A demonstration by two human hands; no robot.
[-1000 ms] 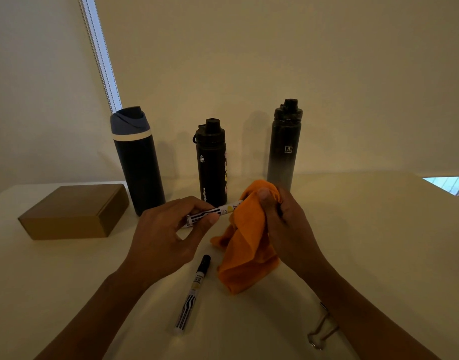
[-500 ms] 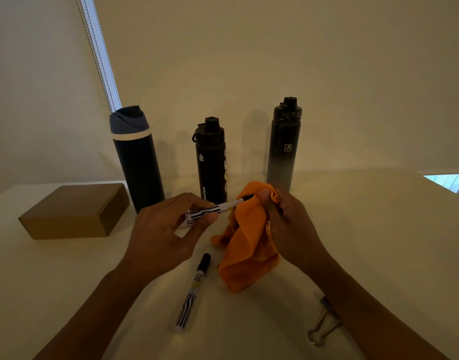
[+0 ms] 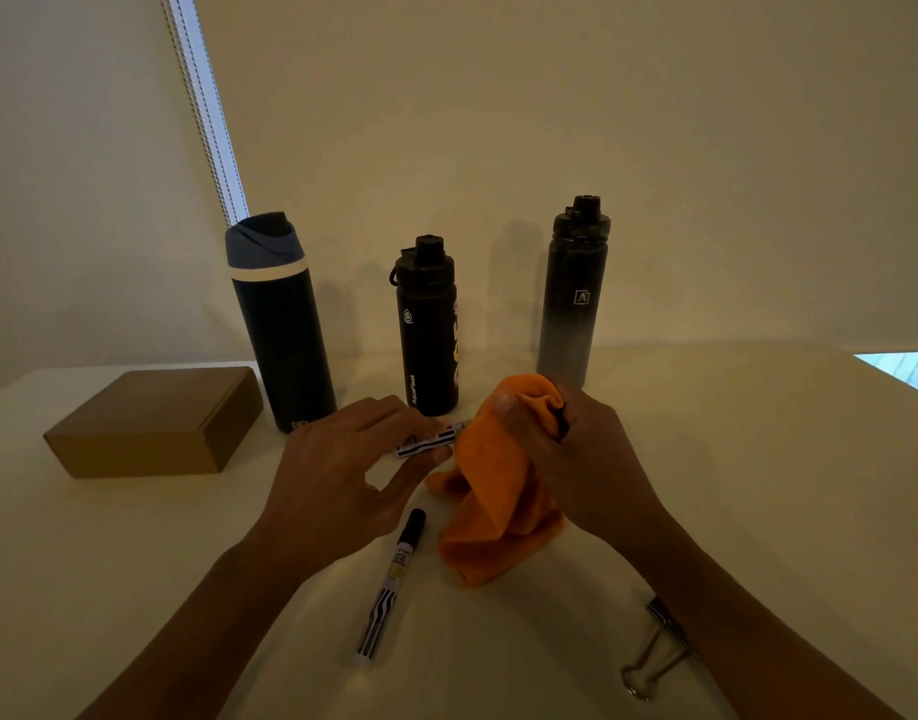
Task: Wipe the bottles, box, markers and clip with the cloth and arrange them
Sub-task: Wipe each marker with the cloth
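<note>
My left hand (image 3: 337, 475) is pinching the striped marker (image 3: 427, 442), my right hand (image 3: 581, 459) gripping the orange cloth (image 3: 498, 501) around its far end; a hard tug risks slipping it loose.

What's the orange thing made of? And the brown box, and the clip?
The orange cloth looks like soft, fuzzy fabric, maybe microfibre: it folds and droops. The brown box looks like matte cardboard, plain with creased edges. The clip seems metal: thin shiny wire handles.
</note>
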